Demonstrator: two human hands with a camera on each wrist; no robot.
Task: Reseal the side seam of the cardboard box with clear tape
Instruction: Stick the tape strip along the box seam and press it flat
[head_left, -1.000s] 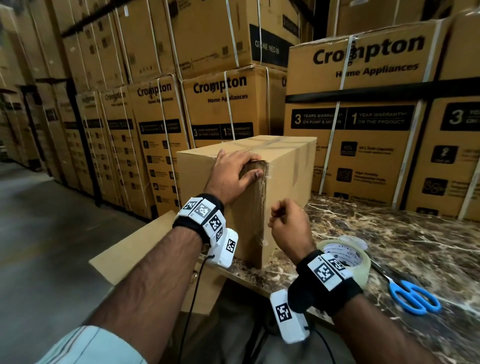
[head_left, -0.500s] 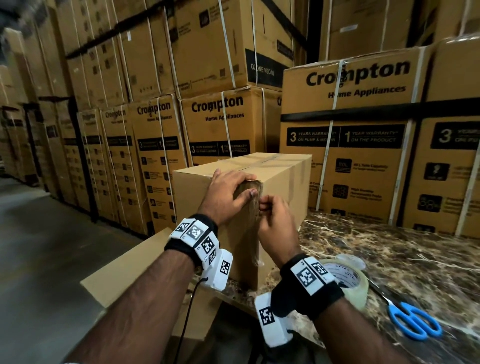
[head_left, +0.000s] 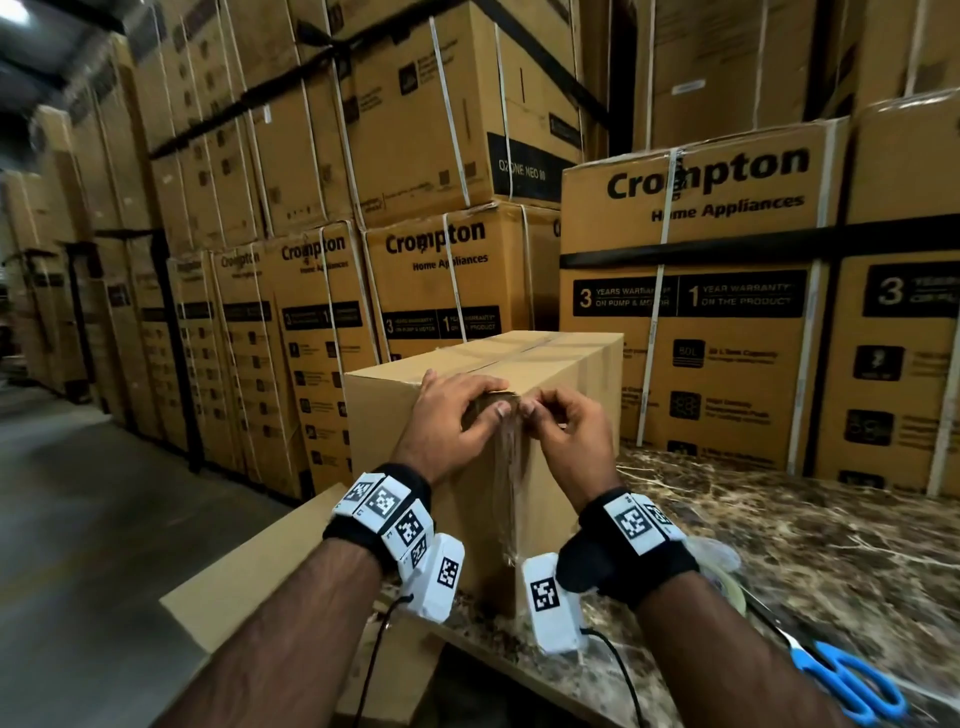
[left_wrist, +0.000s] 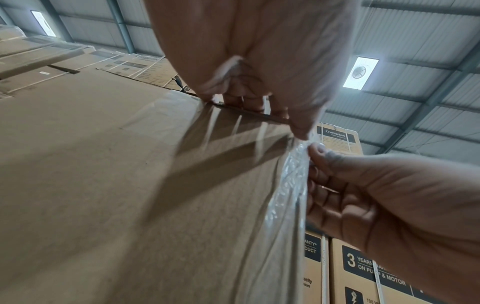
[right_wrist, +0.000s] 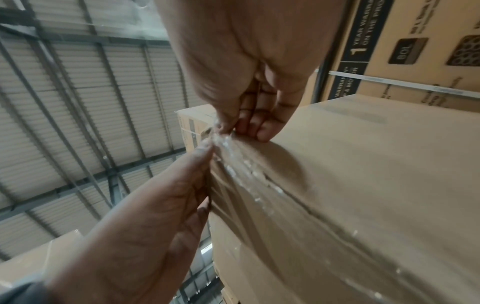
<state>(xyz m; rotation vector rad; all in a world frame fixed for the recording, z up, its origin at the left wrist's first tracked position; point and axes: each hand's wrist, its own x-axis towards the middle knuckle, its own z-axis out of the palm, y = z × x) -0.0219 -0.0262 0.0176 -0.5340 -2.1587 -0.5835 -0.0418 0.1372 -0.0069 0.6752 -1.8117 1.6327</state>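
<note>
A plain cardboard box stands on the marble table with one vertical corner toward me. A wrinkled strip of clear tape runs down that corner. My left hand grips the box's top corner, fingers over the top edge and thumb against the tape. My right hand pinches the tape's crumpled upper end right beside that thumb. The left wrist view shows the bunched tape held by the right hand's fingertips. The right wrist view shows the tape lying over the box seam.
A clear tape roll sits on the table behind my right wrist, and blue-handled scissors lie at the near right. A flat cardboard sheet juts out under the table's left end. Stacked printed cartons wall in the back and left.
My right hand has risen from mid-height on the box's near corner to its top and now pinches the tape beside my left thumb. The left hand has stayed on the top corner.
</note>
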